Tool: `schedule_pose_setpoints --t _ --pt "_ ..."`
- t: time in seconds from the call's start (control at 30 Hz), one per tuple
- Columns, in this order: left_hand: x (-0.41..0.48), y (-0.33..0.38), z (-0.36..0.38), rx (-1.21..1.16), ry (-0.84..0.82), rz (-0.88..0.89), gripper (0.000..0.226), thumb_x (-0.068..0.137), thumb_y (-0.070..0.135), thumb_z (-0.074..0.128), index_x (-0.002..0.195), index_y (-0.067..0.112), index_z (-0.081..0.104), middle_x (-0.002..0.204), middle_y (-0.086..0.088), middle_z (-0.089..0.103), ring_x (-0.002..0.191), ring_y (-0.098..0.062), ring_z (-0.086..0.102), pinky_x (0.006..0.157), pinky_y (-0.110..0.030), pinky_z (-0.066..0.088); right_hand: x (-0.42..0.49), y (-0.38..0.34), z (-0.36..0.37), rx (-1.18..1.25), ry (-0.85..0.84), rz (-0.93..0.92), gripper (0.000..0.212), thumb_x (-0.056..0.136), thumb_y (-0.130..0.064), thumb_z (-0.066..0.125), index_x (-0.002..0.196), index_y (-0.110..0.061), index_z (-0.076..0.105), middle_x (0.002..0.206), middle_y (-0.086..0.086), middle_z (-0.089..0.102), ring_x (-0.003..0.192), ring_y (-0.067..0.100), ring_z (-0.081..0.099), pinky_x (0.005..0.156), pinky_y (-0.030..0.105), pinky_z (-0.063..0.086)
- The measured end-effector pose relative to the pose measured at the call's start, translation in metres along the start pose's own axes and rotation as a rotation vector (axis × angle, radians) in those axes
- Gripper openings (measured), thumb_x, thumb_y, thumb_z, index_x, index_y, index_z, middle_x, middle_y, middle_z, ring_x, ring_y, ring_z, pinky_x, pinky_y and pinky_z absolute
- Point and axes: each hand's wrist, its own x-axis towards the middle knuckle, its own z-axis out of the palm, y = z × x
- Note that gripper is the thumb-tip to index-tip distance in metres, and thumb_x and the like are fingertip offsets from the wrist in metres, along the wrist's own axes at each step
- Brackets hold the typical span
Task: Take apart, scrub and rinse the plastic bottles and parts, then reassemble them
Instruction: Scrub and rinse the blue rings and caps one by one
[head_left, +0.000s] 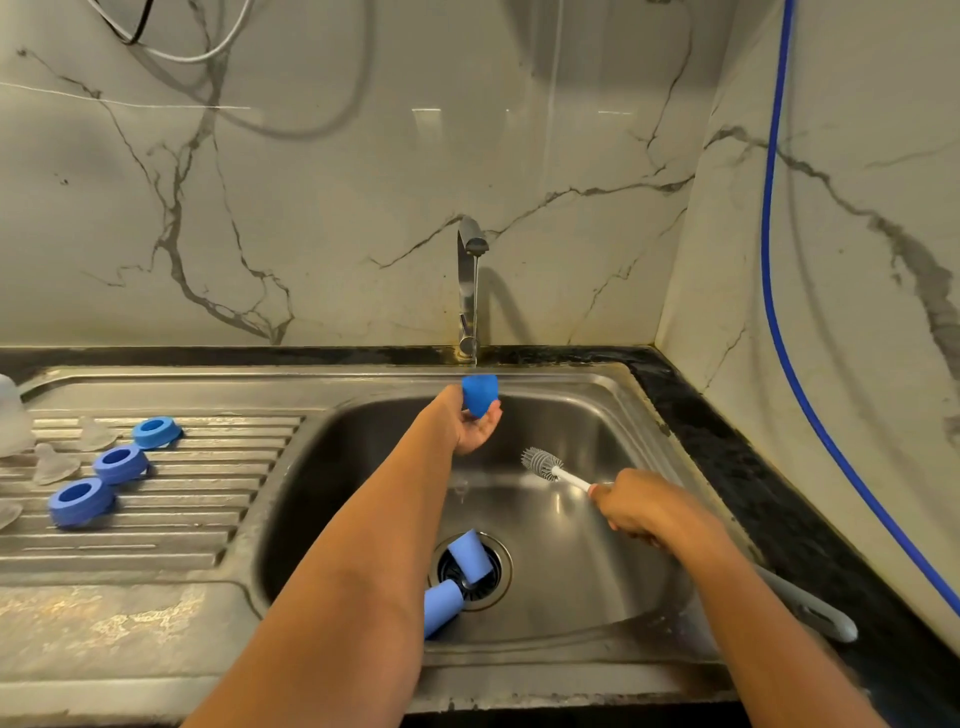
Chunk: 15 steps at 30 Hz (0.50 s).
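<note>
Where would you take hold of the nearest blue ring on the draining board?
Come from straight above. The ring lies flat on the ribbed draining board, hole facing up, so pinch its wall: one finger inside the hole, thumb outside. The near-left side looks freest; another ring sits close behind it.

Blue cap (479, 396), 3 blue rings (120, 462), grey-bristled white brush (545, 463), grey-veined marble wall (311, 208)

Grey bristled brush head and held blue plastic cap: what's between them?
Bare: head view shows only steel sink wall between blue plastic cap and grey bristled brush.
</note>
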Motion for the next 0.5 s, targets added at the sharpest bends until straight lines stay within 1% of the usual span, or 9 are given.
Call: schedule_pose_setpoints --t 0.07,0.13,0.23,0.33,0.37,0.43,0.5 --pt "0.0 0.001 0.004 -0.036 -0.042 0.014 0.054 0.099 0.041 0.048 0.128 -0.004 0.049 0.089 -0.018 0.061 0.063 -0.018 0.062 0.057 -0.025 0.056 0.001 0.0 0.0 -0.001 0.003 0.003 0.042 0.099 -0.042 0.035 0.071 -0.013 0.05 0.065 0.003 0.054 0.05 0.017 0.049 0.048 0.023 0.037" --pt "0.002 0.001 0.005 -0.127 -0.086 0.021 0.055 0.098 0.044 0.048 0.127 -0.004 0.05 0.086 -0.016 0.061 0.061 -0.018 0.062 0.058 -0.023 0.056 0.002 0.0 0.0 -0.007 0.011 0.006 0.043 0.099 -0.042 0.036 0.074 -0.012 0.053 0.065 0.003 0.054 0.05 0.017 0.049 0.049 0.023 0.037" --pt "0.008 0.001 0.001 -0.099 -0.04 0.009 0.052 0.096 0.045 0.052 0.119 -0.002 0.053 0.088 -0.014 0.059 0.065 -0.015 0.059 0.06 -0.023 0.056 0.002 0.0 0.001 -0.01 0.007 0.012 0.043 0.099 -0.041 0.036 0.073 -0.012 0.054 0.064 0.003 0.053 0.049 0.016 0.048 0.048 0.023 0.037" --pt "0.013 0.005 -0.003 -0.135 -0.048 0.008 0.056 0.093 0.049 0.055 0.119 -0.001 0.053 0.091 -0.013 0.06 0.068 -0.014 0.059 0.058 -0.025 0.057 0.001 0.0 0.001 -0.015 0.013 0.007 0.043 0.099 -0.041 0.036 0.068 -0.013 0.051 0.063 0.003 0.053 0.049 0.016 0.048 0.048 0.023 0.037" --pt "0.014 0.007 -0.002 -0.112 -0.029 0.016 0.055 0.092 0.05 0.057 0.116 0.001 0.054 0.09 -0.011 0.059 0.068 -0.013 0.058 0.058 -0.024 0.056 0.001 0.0 0.001 -0.016 0.013 0.009 0.044 0.099 -0.041 0.036 0.068 -0.014 0.051 0.064 0.003 0.054 0.049 0.016 0.049 0.048 0.023 0.037" --pt "0.014 0.012 0.002 0.05 0.033 0.08 0.051 0.09 0.051 0.059 0.109 0.004 0.055 0.088 -0.007 0.058 0.067 -0.011 0.054 0.062 -0.021 0.05 0.001 -0.001 0.001 -0.021 0.005 0.018 0.044 0.099 -0.041 0.036 0.069 -0.013 0.051 0.064 0.003 0.054 0.049 0.016 0.049 0.048 0.023 0.037" --pt "0.013 0.016 0.007 0.237 0.086 0.227 0.043 0.087 0.042 0.067 0.11 0.006 0.056 0.095 -0.007 0.061 0.073 -0.013 0.056 0.068 -0.022 0.05 0.001 -0.001 0.001 -0.026 0.004 0.021 0.044 0.099 -0.041 0.035 0.069 -0.013 0.05 0.064 0.003 0.054 0.049 0.017 0.048 0.048 0.023 0.037"
